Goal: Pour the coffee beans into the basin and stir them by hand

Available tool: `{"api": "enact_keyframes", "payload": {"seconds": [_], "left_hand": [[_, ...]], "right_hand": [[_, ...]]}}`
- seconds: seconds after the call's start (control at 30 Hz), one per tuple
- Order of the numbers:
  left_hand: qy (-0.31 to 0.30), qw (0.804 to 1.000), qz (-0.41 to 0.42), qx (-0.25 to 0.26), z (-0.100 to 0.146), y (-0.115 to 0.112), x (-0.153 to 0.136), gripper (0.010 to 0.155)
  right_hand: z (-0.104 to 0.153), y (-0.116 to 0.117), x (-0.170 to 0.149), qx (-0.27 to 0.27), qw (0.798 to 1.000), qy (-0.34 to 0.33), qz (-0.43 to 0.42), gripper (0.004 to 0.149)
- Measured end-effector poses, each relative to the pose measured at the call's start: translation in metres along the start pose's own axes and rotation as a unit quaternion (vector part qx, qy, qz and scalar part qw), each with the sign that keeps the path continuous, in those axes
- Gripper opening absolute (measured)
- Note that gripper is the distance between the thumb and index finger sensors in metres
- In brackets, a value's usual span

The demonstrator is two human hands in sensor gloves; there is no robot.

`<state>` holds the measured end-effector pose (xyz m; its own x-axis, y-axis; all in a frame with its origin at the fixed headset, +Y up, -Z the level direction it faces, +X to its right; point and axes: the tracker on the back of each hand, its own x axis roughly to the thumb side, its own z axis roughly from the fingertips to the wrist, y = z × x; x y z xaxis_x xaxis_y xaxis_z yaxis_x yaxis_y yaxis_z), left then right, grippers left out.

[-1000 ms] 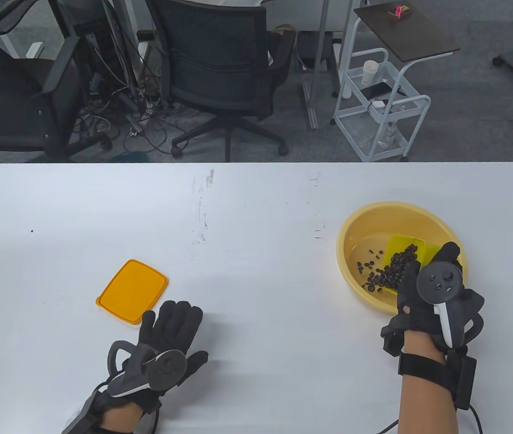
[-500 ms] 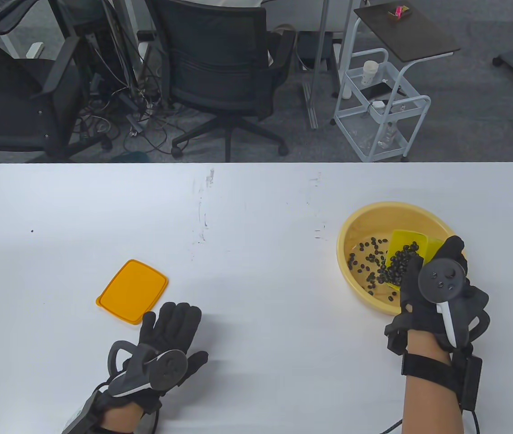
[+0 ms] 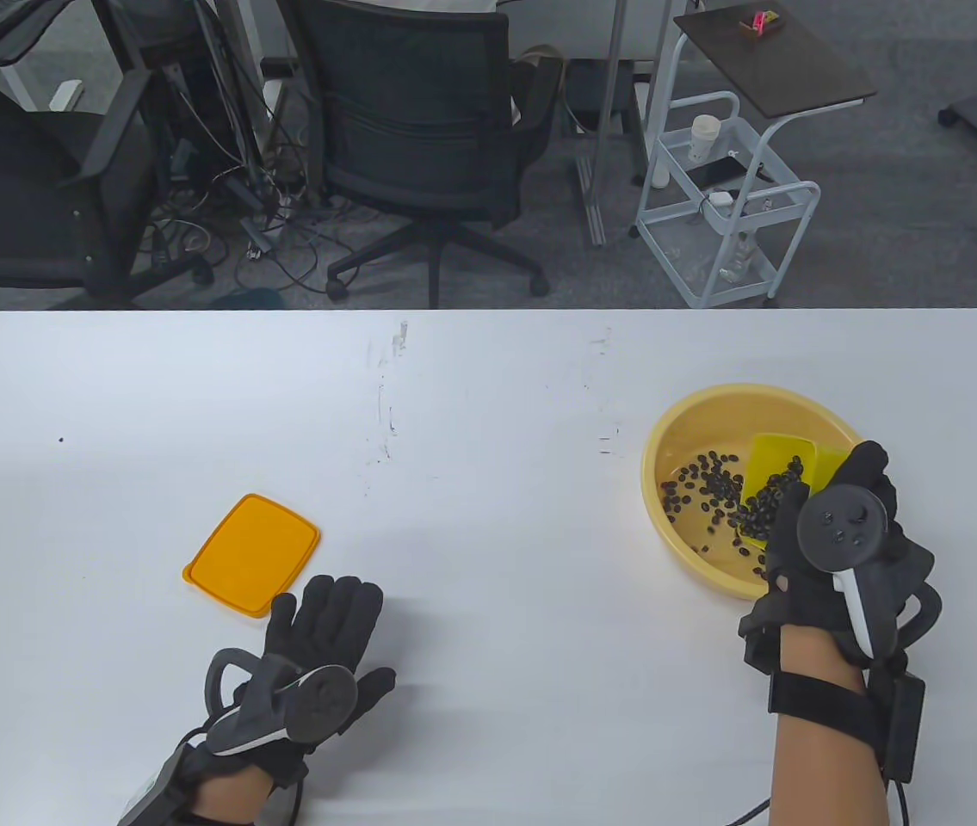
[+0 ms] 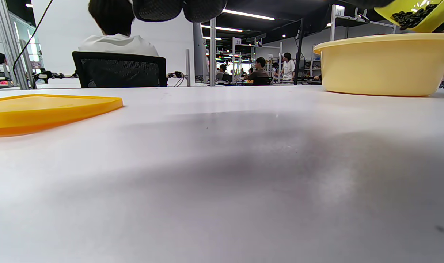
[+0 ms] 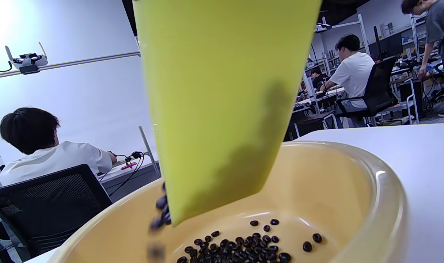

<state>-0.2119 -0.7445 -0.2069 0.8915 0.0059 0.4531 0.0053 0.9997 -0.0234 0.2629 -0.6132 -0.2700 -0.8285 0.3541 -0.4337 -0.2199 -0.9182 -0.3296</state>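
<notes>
A yellow basin point(image 3: 669, 430) point(image 4: 379, 65) point(image 5: 386, 190) stands on the right of the white table. My right hand point(image 3: 832, 525) grips a small yellow-green container point(image 3: 776, 460) point(image 5: 222, 95) point(image 4: 422, 12), tipped over the basin. Dark coffee beans point(image 3: 708, 490) point(image 5: 240, 248) spill from its lower edge onto the basin floor, and more beans lie inside the container. My left hand point(image 3: 324, 624) rests flat on the table at the lower left, fingers straight, holding nothing.
An orange lid point(image 3: 251, 553) point(image 4: 42, 109) lies flat just beyond my left hand. Office chairs point(image 3: 419, 129) and a white cart point(image 3: 725, 198) stand past the table's far edge. People sit at desks in the background of the wrist views.
More beans have fallen from the container into the basin and spread across its floor. My right hand has shifted slightly right and tipped the container further. The left hand has stayed still.
</notes>
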Motion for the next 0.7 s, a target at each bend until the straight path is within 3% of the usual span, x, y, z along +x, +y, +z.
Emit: {"api": "enact_keyframes", "payload": {"seconds": [0.7], "left_hand": [[0.000,1.000,0.000,-0.002,0.000,0.000,0.000,0.084]], "right_hand": [[0.000,-0.021,0.007,-0.033,0.999,-0.014,0.033,0.073]]}}
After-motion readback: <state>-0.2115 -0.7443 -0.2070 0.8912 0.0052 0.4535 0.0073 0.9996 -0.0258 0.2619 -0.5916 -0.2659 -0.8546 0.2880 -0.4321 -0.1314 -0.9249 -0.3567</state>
